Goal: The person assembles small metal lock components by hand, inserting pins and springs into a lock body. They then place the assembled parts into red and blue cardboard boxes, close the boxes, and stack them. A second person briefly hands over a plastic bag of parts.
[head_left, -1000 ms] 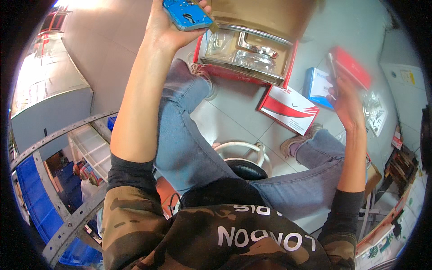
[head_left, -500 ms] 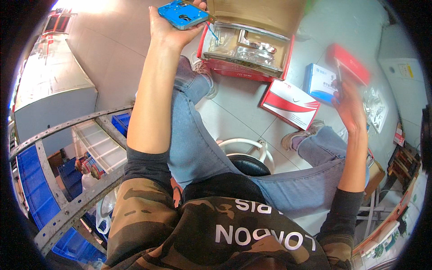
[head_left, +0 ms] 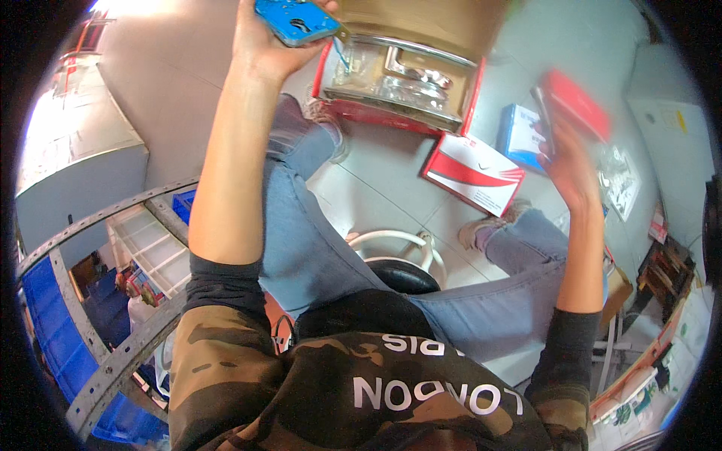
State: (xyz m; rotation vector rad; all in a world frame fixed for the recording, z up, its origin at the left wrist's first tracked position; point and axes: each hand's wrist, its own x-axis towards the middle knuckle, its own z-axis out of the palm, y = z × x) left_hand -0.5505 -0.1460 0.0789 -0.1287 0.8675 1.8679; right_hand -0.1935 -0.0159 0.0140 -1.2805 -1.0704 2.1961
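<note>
My left hand point(head_left: 263, 49), palm up at the top left, holds a flat blue lock case point(head_left: 297, 22) with a brass-coloured plate along one side. Its fingers are partly cut off by the upper edge of the view. On the right, my right hand point(head_left: 569, 171) is stretched forward, gripping a slim red box point(head_left: 575, 105) that is smeared by motion. A greyish edge shows beside that box, too blurred to make out. Between my hands lies an open carton point(head_left: 402, 116) holding a chrome lever handle point(head_left: 410, 69) and clear plastic packets point(head_left: 367, 71).
A red-and-white box point(head_left: 475, 173) and a blue-and-white box point(head_left: 519, 135) lie on the tiled floor. Further right is a plastic-wrapped bundle point(head_left: 618, 180). A metal rack point(head_left: 113, 368) with blue bins point(head_left: 60, 323) stands at my left. A white-framed stool point(head_left: 387, 239) is between my legs.
The whole view has shifted, so most things sit further left. The blue lock case stays in my left hand. The greyish edge by the red box has swung left, away from the red face.
</note>
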